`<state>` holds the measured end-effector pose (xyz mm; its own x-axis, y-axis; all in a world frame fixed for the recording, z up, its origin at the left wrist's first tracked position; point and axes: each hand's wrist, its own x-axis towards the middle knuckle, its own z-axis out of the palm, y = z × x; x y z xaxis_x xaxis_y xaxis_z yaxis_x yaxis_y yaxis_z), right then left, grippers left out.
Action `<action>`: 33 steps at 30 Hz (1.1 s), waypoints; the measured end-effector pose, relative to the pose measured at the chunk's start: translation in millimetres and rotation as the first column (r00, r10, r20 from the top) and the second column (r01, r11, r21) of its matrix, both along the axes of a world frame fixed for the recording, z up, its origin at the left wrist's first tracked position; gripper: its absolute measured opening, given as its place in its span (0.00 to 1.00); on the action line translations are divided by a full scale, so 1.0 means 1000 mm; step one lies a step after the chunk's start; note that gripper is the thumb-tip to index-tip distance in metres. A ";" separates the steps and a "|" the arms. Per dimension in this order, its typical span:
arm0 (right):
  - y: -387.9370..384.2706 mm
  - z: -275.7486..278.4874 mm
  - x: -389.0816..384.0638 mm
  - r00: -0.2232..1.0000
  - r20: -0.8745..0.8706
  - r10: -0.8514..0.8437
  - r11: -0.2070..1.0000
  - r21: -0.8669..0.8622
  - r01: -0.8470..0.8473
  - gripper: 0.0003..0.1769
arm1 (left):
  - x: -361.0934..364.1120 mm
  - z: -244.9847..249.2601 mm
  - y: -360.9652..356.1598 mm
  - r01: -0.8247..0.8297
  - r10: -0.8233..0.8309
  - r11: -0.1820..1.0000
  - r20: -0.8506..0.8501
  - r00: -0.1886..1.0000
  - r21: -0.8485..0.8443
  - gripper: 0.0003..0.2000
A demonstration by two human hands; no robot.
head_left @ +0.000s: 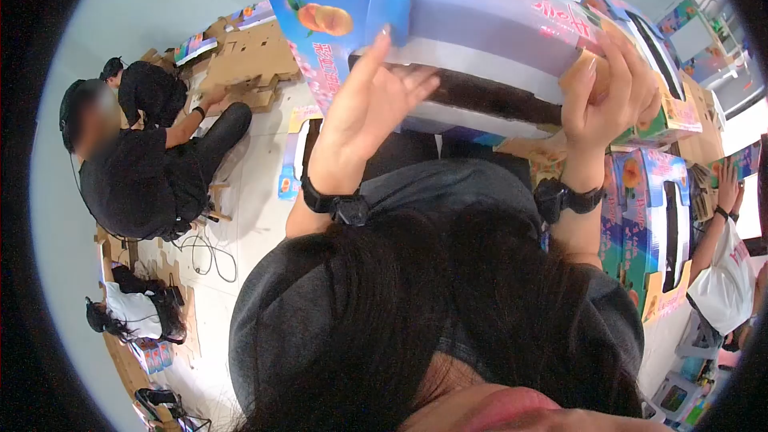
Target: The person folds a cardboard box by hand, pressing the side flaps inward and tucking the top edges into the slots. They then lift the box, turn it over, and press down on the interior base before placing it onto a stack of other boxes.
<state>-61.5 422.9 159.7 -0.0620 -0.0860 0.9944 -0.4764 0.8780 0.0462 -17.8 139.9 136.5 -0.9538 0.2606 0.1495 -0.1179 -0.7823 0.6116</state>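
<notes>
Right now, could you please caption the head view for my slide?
Left hand pressed flat and right hand gripping, a person holds up a peach-printed carton.

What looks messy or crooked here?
The box is held up tilted in both hands, left hand flat against it, right hand gripping its corner, and a dark gap shows along its side. Flat cardboard sheets lie scattered on the floor beside a seated person.
</notes>
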 end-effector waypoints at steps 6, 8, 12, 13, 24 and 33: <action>-0.003 -0.001 -0.014 1.000 0.001 0.012 1.000 -0.010 -0.012 0.14 | 0.027 -0.010 -0.002 -0.009 -0.114 0.872 -0.221 0.969 -0.489 0.34; -0.005 0.001 -0.015 1.000 0.011 0.017 1.000 -0.012 -0.017 0.13 | 0.036 -0.008 -0.001 -0.120 -0.072 0.775 -0.275 0.959 -0.621 0.32; -0.005 0.006 -0.026 0.999 0.038 -0.028 0.999 0.019 0.027 0.13 | 0.033 -0.019 -0.012 -0.710 -0.215 0.323 -0.779 0.588 -0.625 0.23; -0.002 0.006 -0.033 0.998 0.047 -0.044 0.999 0.028 0.043 0.13 | 0.028 -0.022 -0.011 -0.901 -0.284 0.149 -0.891 0.355 -0.407 0.22; -0.013 0.010 -0.053 0.997 0.081 -0.019 1.000 -0.012 0.020 0.16 | -0.018 -0.064 -0.003 -0.951 -0.321 -0.291 -0.925 0.203 -0.108 0.39; -0.030 -0.022 -0.031 0.814 0.411 0.411 0.902 -0.054 -0.428 0.19 | -0.072 -0.037 -0.006 -0.925 -0.288 -0.309 -0.904 0.315 -0.223 0.20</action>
<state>-92.9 392.7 138.2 -0.4044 -0.2343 0.8841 -0.7819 0.5901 -0.2012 -89.4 133.8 99.7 -0.5730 0.3299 0.7502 0.5549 0.8298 0.0589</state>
